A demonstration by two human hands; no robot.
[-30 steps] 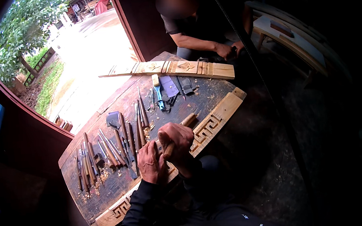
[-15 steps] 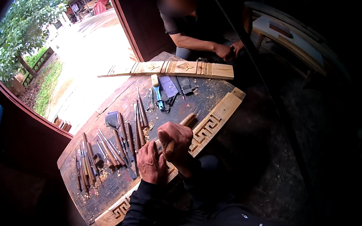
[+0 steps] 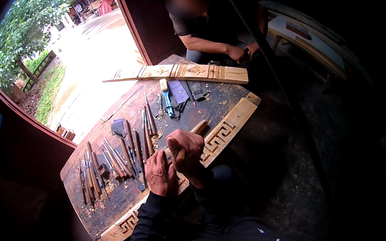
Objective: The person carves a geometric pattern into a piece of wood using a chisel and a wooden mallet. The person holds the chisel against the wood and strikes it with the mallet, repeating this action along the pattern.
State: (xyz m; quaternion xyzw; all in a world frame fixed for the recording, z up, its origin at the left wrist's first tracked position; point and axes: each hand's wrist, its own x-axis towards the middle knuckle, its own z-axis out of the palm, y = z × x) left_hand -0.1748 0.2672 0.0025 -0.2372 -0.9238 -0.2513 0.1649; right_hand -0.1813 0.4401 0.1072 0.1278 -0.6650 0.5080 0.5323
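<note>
My right hand is closed in a fist around a carving chisel; its brown wooden handle shows, while the blade is hidden. Close against it, my left hand is bent over the far edge of the long carved board, fingers together. What lies under those fingers cannot be made out. The pale board has a key-shaped groove pattern cut into it and lies along the near edge of the table. A round wooden piece sticks out beyond my right fist.
On the dark worktable lie several wooden-handled chisels, wood shavings, a blue-handled brush and sandpaper pieces. A second carved board lies at the far edge. Beyond it a person sits with hands together. A bench stands far right.
The whole view has shifted very slightly. Both hands keep practically the same place and grip, and nothing else has visibly moved.
</note>
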